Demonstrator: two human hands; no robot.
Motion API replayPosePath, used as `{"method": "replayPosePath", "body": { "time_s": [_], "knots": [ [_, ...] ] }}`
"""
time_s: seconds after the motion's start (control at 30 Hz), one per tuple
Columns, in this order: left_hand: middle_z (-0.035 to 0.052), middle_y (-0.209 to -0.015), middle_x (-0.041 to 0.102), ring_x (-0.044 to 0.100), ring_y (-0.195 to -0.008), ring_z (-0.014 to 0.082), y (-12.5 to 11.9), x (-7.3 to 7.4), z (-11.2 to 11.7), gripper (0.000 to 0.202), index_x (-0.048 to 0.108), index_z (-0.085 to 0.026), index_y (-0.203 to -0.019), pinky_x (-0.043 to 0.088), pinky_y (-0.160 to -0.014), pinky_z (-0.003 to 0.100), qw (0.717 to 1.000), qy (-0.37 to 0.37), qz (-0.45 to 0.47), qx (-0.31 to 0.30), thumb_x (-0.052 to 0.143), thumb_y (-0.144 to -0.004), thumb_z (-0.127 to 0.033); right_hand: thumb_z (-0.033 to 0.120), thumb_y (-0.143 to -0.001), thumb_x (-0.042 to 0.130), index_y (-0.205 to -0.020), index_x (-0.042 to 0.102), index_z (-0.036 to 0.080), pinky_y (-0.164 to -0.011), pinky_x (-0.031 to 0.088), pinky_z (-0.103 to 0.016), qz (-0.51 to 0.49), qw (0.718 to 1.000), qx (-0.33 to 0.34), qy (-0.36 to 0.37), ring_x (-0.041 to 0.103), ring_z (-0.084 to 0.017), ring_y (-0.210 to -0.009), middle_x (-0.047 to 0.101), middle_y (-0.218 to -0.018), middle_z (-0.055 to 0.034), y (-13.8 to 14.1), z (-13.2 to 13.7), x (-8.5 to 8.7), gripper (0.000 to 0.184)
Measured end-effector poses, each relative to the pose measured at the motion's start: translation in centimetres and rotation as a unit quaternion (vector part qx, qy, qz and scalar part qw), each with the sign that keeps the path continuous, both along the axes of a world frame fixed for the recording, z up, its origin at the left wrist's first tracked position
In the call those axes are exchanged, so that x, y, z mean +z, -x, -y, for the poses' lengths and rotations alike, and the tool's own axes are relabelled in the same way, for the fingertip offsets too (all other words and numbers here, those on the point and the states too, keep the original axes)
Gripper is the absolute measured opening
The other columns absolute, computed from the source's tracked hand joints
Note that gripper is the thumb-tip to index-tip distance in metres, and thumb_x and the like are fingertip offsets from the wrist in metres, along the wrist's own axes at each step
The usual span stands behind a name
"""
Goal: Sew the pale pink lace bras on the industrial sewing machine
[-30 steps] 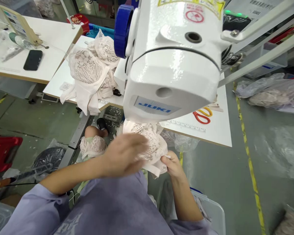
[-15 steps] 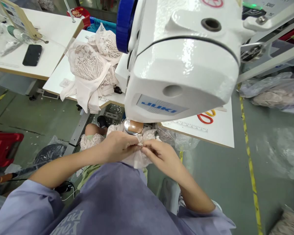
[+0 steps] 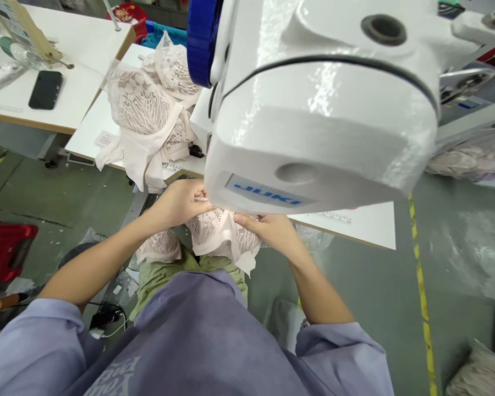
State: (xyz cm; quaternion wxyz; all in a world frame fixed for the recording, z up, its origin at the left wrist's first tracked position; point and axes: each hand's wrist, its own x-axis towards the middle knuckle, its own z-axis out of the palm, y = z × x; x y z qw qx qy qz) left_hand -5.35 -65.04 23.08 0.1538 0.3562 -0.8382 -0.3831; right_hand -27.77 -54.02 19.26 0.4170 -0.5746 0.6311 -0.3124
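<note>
A pale pink lace bra (image 3: 214, 234) hangs beneath the head of a white sewing machine (image 3: 313, 137), over my lap. With fingers pinched, my left hand (image 3: 183, 202) grips its upper left edge. My right hand (image 3: 270, 228) holds the bra at the right, thumb on top and the other fingers partly hidden under the machine head. The needle area is hidden behind the machine's front. One more lace cup (image 3: 160, 246) rests on my thigh, left of the held part; whether it belongs to the same bra I cannot tell.
Several lace bras (image 3: 148, 110) lie piled on the table left of the machine. A black phone (image 3: 45, 89) lies on the neighbouring white table (image 3: 78, 33). Right of the machine, the white tabletop (image 3: 371, 225) bears a printed ruler. Plastic bags (image 3: 474, 159) sit at the far right.
My hands have moved apart and up toward the machine, carrying the bra under its head. The bra is now spread out rather than bunched between my fingertips. The view has shifted closer to the machine.
</note>
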Motion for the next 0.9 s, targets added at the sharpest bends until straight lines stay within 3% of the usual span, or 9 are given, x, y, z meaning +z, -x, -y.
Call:
{"method": "replayPosePath", "body": {
  "time_s": [0.17,0.33,0.67,0.77,0.9],
  "knots": [
    [-0.0067,-0.053,0.03,0.029,-0.051,0.0082,0.6,0.4,0.2,0.035,0.031,-0.021,-0.06,0.024,-0.051,0.025,1.0,0.023,-0.021,0.001,0.06,-0.077,-0.012,0.046,-0.086,0.073,-0.083,0.08,0.022,-0.081,0.057,-0.035,0.005,1.0,0.004,0.013,0.073,-0.028,-0.094,0.079,-0.087,-0.0035,0.3,0.9,0.2,0.026],
    [-0.0062,-0.055,0.028,0.029,-0.054,0.0088,0.6,0.2,0.2,0.039,0.026,-0.021,-0.061,0.024,-0.054,0.027,0.999,0.038,-0.002,0.023,0.059,-0.072,-0.004,0.044,-0.082,0.079,-0.093,0.081,0.021,-0.089,0.057,-0.039,0.007,0.999,0.004,0.049,0.072,-0.032,-0.106,0.08,-0.105,-0.0052,0.5,1.6,0.2,0.026],
    [-0.0043,-0.057,0.019,0.02,-0.053,0.0099,0.7,0.5,0.2,0.038,0.019,-0.022,-0.065,0.016,-0.055,0.03,0.999,0.021,0.005,0.023,0.056,-0.073,-0.017,0.048,-0.084,0.074,-0.08,0.077,0.021,-0.087,0.056,-0.042,0.014,0.999,-0.001,0.052,0.072,-0.032,-0.099,0.079,-0.088,-0.0053,0.5,1.5,-0.6,0.027],
    [-0.0045,-0.056,0.02,0.02,-0.052,0.0099,0.7,0.7,0.4,0.036,0.021,-0.022,-0.065,0.017,-0.054,0.03,0.999,0.025,0.011,0.028,0.055,-0.076,-0.018,0.052,-0.084,0.073,-0.084,0.076,0.021,-0.092,0.055,-0.043,0.027,0.998,-0.012,0.057,0.071,-0.032,-0.103,0.079,-0.096,-0.0064,0.6,1.3,-2.1,0.031],
    [-0.0036,-0.055,0.035,0.033,-0.053,0.0119,0.2,0.7,0.6,0.032,0.031,-0.022,-0.062,0.025,-0.054,0.029,0.997,0.034,0.03,0.06,0.058,-0.079,-0.02,0.073,-0.076,0.07,-0.104,0.071,0.02,-0.107,0.047,-0.045,0.099,0.99,-0.084,0.051,0.064,-0.032,-0.12,0.074,-0.115,-0.012,0.0,0.3,-6.7,0.06]
  ]
}}
